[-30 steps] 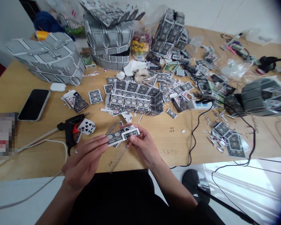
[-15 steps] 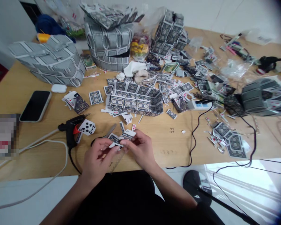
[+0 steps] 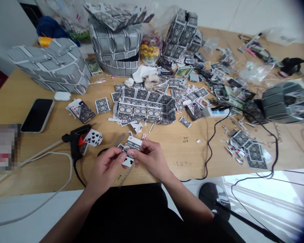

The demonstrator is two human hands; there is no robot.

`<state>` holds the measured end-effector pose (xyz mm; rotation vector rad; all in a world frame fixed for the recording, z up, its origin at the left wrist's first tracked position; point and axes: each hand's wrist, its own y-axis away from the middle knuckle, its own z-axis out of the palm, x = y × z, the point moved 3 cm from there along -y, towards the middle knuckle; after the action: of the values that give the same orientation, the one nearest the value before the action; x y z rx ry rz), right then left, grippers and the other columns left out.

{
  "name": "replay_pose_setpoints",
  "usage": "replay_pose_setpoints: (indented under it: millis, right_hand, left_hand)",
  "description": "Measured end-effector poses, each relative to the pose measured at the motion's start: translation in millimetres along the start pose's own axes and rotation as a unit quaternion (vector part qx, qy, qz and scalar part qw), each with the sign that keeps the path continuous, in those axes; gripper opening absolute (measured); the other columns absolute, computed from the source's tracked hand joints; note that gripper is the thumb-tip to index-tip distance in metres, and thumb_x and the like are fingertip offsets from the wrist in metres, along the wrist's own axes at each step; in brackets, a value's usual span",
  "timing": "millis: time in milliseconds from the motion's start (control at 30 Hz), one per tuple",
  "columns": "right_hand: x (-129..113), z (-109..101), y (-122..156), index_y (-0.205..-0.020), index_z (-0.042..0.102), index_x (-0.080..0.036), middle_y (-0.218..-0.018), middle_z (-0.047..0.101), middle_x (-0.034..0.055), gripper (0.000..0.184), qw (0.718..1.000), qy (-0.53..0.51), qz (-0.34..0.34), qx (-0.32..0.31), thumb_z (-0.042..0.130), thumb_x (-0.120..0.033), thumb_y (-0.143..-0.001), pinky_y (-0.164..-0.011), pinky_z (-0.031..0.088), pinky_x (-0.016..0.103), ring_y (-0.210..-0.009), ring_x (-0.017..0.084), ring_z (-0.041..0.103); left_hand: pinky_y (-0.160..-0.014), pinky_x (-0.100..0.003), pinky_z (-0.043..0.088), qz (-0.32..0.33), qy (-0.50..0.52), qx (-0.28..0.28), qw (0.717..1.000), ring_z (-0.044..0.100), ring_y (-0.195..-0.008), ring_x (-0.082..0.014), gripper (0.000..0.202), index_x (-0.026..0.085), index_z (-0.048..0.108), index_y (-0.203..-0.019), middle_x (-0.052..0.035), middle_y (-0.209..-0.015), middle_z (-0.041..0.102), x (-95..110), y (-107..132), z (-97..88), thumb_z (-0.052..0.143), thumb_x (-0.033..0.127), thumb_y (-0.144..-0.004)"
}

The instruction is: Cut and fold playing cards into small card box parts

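Observation:
Between my fingers is a folded playing card [image 3: 133, 144], its patterned back and white flaps showing. My left hand [image 3: 105, 168] pinches its left edge. On the right side, my right hand [image 3: 153, 158] grips the same card with thumb and fingers. Under the hands lies a clear ruler [image 3: 124, 176], partly hidden. Scissors [image 3: 118, 140] lie just behind my left hand, with their handles partly covered. Beyond the hands stands an open rectangular box made of playing cards [image 3: 147, 111], loose cards and strips around it.
A glue gun [image 3: 77, 140] rests at left beside a ten of spades [image 3: 93, 137]. A phone [image 3: 38, 115] lies farther left. Woven card baskets [image 3: 116, 44] stand at the back. A power strip [image 3: 216, 112] and black cable [image 3: 210, 148] are at right, near scattered cards [image 3: 254, 153].
The card in my hands has turned from a flatter, folded pose to a more upright one, showing more of its patterned back and white ends. Both hands still hold it.

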<state>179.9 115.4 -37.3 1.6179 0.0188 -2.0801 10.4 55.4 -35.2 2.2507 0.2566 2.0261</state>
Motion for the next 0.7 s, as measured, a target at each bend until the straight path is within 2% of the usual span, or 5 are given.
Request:
replay_pose_setpoints:
  millis: [100,167,300,467,700]
  right_hand:
    - [-4.5,0.6,-2.0,-0.087,0.07,-0.021,-0.067,0.071,-0.0034,0.046,1.0,-0.027,-0.002,0.001,0.096,-0.057,-0.074,-0.054,0.06,0.028,-0.053,0.014,0.066]
    - [-7.4,0.3,-3.1,-0.092,0.073,-0.02,-0.071,0.073,-0.0019,0.045,1.0,-0.026,-0.004,-0.004,0.095,-0.056,-0.076,-0.056,0.06,0.029,-0.056,0.013,0.066]
    - [-10.9,-1.5,-3.8,-0.072,0.07,-0.02,-0.062,0.066,-0.0021,0.042,1.0,0.016,-0.023,-0.012,0.092,-0.055,-0.081,-0.054,0.049,0.027,-0.055,0.012,0.057]
    - [-9.3,-3.4,-3.8,-0.072,0.071,-0.021,-0.063,0.063,-0.0031,0.041,1.0,0.011,-0.022,0.002,0.092,-0.055,-0.079,-0.057,0.041,0.028,-0.057,0.012,0.05]
    - [-14.0,-8.7,-6.8,-0.063,0.06,-0.02,-0.058,0.052,-0.0049,0.043,0.997,0.064,-0.035,0.031,0.087,-0.046,-0.085,-0.055,0.031,0.029,-0.056,0.011,0.044]
  left_hand:
    - [-0.069,-0.023,0.061,-0.002,0.006,0.02,1.0,0.074,-0.072,-0.0163,0.021,0.02,0.076,-0.095,-0.0018,-0.083,0.08,5.1,0.0,2.4,0.068,0.037,-0.103]
    - [-0.069,-0.023,0.059,-0.013,0.015,0.029,0.999,0.074,-0.072,-0.0164,0.02,0.02,0.076,-0.093,-0.0016,-0.082,0.079,6.1,1.5,4.5,0.068,0.036,-0.103]
    - [-0.069,-0.022,0.055,-0.022,0.006,0.029,0.999,0.07,-0.07,-0.0145,0.025,0.02,0.07,-0.085,0.0004,-0.075,0.075,3.5,3.5,6.1,0.069,0.038,-0.102]
    - [-0.063,-0.022,0.054,0.002,-0.025,-0.028,0.999,0.066,-0.065,-0.0143,0.038,0.018,0.07,-0.075,-0.0006,-0.069,0.07,0.5,-0.4,5.8,0.065,0.042,-0.104]
    - [-0.061,-0.023,0.059,-0.059,0.026,-0.074,0.995,0.07,-0.065,-0.0153,0.031,0.018,0.076,-0.086,-0.0035,-0.074,0.076,-7.2,5.5,10.7,0.069,0.043,-0.102]
